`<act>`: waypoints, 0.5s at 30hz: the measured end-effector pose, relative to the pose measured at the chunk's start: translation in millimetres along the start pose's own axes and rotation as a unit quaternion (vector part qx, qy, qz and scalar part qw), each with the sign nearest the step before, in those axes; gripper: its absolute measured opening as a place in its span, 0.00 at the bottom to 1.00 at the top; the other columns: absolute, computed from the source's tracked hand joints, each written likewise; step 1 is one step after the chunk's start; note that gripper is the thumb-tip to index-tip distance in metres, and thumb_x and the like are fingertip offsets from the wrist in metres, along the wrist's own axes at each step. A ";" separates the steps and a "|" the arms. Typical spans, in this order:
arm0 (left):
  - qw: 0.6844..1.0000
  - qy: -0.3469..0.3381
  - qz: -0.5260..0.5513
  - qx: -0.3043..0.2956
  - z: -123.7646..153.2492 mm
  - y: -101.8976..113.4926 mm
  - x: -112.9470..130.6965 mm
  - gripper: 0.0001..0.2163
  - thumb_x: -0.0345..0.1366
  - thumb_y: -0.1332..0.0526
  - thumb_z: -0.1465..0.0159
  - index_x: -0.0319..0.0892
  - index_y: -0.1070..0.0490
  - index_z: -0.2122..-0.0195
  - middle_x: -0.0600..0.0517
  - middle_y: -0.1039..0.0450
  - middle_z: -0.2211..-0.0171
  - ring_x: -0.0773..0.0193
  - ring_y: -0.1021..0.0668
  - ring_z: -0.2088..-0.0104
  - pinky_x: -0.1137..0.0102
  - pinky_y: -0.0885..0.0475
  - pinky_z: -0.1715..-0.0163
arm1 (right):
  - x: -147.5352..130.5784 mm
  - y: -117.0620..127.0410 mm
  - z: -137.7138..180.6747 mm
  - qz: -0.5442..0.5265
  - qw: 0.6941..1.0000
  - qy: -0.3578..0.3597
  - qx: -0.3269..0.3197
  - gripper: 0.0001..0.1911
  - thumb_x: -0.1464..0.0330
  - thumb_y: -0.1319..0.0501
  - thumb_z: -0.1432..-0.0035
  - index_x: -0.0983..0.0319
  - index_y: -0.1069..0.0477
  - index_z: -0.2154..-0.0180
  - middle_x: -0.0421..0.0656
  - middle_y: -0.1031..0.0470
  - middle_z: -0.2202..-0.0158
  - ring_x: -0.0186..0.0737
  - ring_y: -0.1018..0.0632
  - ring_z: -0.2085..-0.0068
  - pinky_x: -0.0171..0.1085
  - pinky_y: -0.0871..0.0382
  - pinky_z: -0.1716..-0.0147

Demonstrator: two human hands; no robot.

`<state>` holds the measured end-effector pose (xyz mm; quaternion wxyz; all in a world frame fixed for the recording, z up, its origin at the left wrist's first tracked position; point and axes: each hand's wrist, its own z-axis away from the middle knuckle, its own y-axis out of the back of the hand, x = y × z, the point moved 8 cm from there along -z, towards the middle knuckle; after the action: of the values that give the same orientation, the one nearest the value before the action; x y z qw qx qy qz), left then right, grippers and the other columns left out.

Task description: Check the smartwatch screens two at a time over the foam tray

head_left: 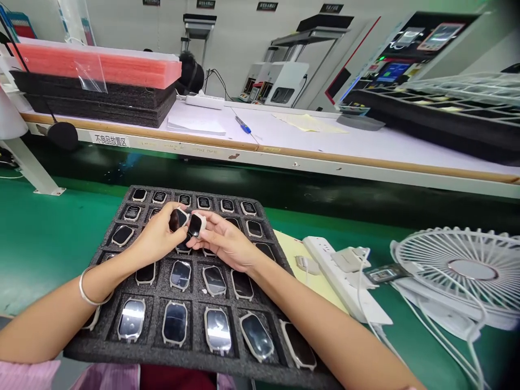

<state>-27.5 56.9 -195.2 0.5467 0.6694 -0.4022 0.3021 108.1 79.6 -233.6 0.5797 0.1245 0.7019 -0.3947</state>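
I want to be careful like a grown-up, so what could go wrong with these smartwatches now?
The smartwatch in the right hand is very close to the other smartwatch in the left hand, so they might knock and scratch. Either could slip onto the foam tray. The bangle might scrape watches below it.

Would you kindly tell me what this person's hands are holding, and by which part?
The left hand holds a watch case and the right hand a second watch case, each gripped by its edges, dark face showing.
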 end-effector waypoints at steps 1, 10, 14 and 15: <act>1.000 0.001 0.002 0.004 0.2 0.3 -0.9 0.19 0.42 0.40 0.40 0.42 0.33 0.49 0.51 0.27 0.63 0.61 0.26 0.65 0.67 0.32 0.64 | 0.0 -1.0 0.1 -0.002 1.000 0.000 -0.004 0.30 0.61 0.24 0.46 0.58 0.32 0.46 0.41 0.21 0.60 0.38 0.16 0.62 0.36 0.21 0.58; 1.000 -0.010 0.003 0.013 1.4 2.6 6.9 0.17 0.38 0.40 0.42 0.43 0.33 0.51 0.50 0.25 0.60 0.59 0.24 0.61 0.66 0.30 0.58 | -0.6 -7.5 2.2 -0.014 0.999 0.004 -0.038 0.29 0.62 0.25 0.44 0.58 0.33 0.45 0.40 0.21 0.58 0.36 0.17 0.62 0.36 0.22 0.57; 1.000 -0.008 0.025 0.014 1.6 2.3 7.0 0.18 0.35 0.41 0.44 0.42 0.33 0.51 0.51 0.25 0.61 0.60 0.23 0.61 0.67 0.29 0.58 | -3.3 -7.0 2.7 -0.008 0.999 0.015 -0.036 0.28 0.62 0.25 0.43 0.57 0.33 0.45 0.39 0.22 0.59 0.35 0.17 0.63 0.35 0.23 0.59; 0.999 -0.007 0.029 0.015 1.7 2.3 6.8 0.18 0.34 0.41 0.44 0.42 0.33 0.51 0.51 0.25 0.61 0.60 0.23 0.62 0.67 0.29 0.58 | -4.1 -6.7 2.8 -0.005 0.999 0.018 -0.034 0.28 0.62 0.25 0.43 0.57 0.33 0.45 0.39 0.22 0.59 0.35 0.17 0.63 0.35 0.23 0.59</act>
<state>-26.2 53.6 -188.7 0.5246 0.6677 -0.4210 0.3190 107.1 74.4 -227.2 0.5691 0.1084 0.7258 -0.3709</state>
